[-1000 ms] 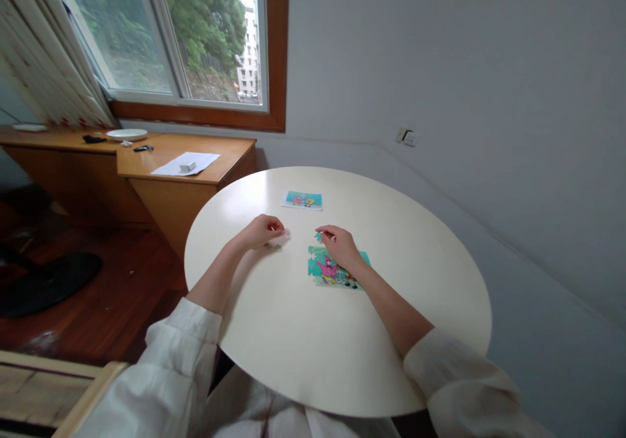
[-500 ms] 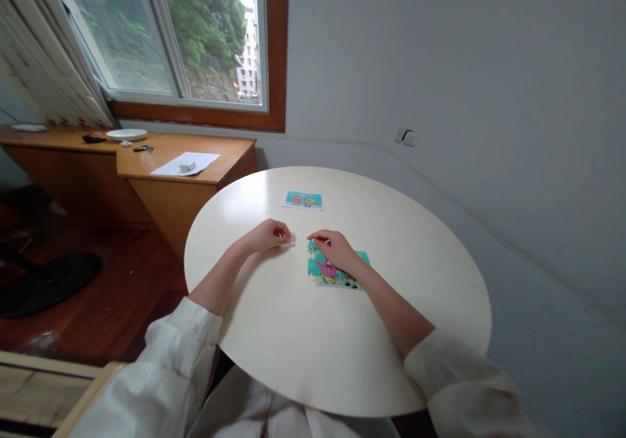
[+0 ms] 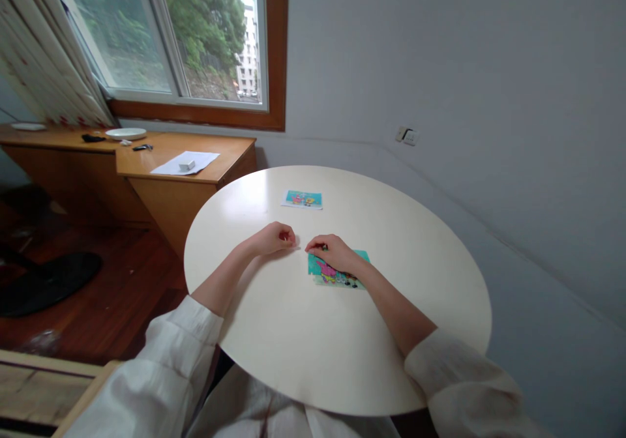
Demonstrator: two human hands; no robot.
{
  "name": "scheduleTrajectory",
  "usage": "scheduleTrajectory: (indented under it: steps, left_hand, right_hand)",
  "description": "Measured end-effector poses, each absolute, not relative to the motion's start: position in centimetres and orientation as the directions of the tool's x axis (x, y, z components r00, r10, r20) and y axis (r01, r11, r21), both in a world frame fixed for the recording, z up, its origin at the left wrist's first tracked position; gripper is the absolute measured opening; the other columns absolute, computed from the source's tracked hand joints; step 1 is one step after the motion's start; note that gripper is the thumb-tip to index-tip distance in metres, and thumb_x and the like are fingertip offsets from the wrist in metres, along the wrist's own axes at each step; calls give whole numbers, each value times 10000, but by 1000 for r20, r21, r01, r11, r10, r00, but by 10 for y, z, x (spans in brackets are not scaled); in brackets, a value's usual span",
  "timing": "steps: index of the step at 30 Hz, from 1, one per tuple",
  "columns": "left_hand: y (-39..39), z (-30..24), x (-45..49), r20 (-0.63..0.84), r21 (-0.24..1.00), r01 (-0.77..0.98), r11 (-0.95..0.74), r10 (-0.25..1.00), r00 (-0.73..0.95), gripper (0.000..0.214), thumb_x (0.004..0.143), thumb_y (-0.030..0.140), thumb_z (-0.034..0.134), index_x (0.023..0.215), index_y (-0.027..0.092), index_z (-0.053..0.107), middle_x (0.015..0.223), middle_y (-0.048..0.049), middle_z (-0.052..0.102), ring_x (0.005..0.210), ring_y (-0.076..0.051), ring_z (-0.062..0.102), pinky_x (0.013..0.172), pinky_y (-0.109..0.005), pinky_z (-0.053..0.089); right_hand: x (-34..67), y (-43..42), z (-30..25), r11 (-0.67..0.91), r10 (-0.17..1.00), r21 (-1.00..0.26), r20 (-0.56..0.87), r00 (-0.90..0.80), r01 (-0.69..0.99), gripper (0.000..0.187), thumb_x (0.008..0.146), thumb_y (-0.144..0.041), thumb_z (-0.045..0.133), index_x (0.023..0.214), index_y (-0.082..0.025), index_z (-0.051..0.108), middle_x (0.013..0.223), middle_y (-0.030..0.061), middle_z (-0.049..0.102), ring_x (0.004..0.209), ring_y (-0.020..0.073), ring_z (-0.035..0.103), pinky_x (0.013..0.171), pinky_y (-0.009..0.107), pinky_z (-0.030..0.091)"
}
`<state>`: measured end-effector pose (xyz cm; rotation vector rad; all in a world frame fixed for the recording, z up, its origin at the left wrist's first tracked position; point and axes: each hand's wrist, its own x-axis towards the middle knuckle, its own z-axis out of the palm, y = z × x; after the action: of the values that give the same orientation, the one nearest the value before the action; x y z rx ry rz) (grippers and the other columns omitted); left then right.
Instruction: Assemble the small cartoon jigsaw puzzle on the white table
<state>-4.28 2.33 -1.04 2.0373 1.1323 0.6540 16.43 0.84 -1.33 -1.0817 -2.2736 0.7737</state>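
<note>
A partly covered jigsaw puzzle with a teal ground and a pink cartoon figure lies on the round white table. Over its upper left part is my right hand, fingers bent down and closed at the puzzle's edge on a teal puzzle piece that they mostly hide. Just left of the puzzle, my left hand hovers low with its fingers curled into a pinch. A pale sliver shows at its fingertips, too small to name. Farther back lies a picture card with similar cartoon figures.
A wooden desk stands at the left, bearing a paper sheet with a small white box and a white plate. Behind the table are the wall and a socket. A wooden seat edge shows lower left.
My right hand has shifted slightly down toward me, covering more of the puzzle's upper left corner. My left hand has moved a little right and down, closer to the puzzle.
</note>
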Motion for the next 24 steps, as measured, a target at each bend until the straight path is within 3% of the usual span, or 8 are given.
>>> scheduleTrajectory:
  steps: [9,18,24]
  left_hand:
    - [20,-14,-32,87,760,528,-379,864,495,257,632,362,583,568,130,491,502,49,404,489,-65,322,447,-192,258]
    - [18,-15,-27,108,705,569,-424,856,505,269,632,366,584,549,143,457,491,57,374,498,-71,300,463,-202,246]
    - [17,-15,-26,124,694,578,-430,862,491,225,647,341,567,585,126,535,500,48,394,503,-75,318,475,-204,261]
  right_hand:
    - [163,8,-16,548,804,-645,232,-547,532,165,723,-166,540,810,-177,680,769,31,634,690,131,534,684,260,413]
    - [164,10,-23,569,808,-599,280,-519,563,130,700,-153,557,786,-176,652,748,20,547,698,122,485,690,262,388]
    - [163,13,-23,443,880,-763,271,-389,470,117,701,-193,513,770,-150,597,640,-18,492,587,98,433,576,227,369]
